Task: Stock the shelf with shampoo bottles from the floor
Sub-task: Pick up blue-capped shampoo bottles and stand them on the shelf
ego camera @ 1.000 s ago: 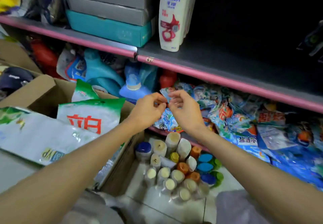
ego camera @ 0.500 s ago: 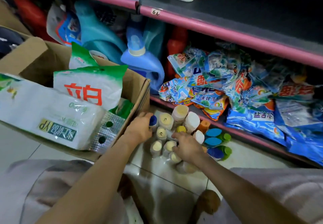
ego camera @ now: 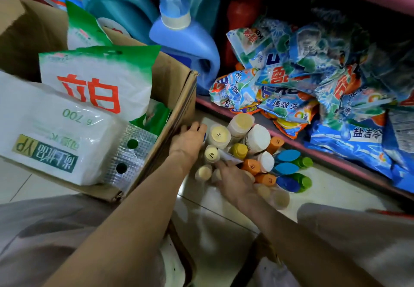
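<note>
Many shampoo bottles (ego camera: 240, 152) are still standing clustered on the floor (ego camera: 224, 219) beside the shelf's lower edge — you're reaching in, left hand (ego camera: 188, 143) and right hand (ego camera: 235, 181) touching caps; whether either grip is grasping, I cannot tell.

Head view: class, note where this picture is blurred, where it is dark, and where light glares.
In the head view, the right hand is smeared by motion blur; the shelf recess behind the red bottle is dark; the floor tiles carry a soft sheen and arm shadows; the bottle caps stay fairly sharp, handwritten numbers readable.
</note>
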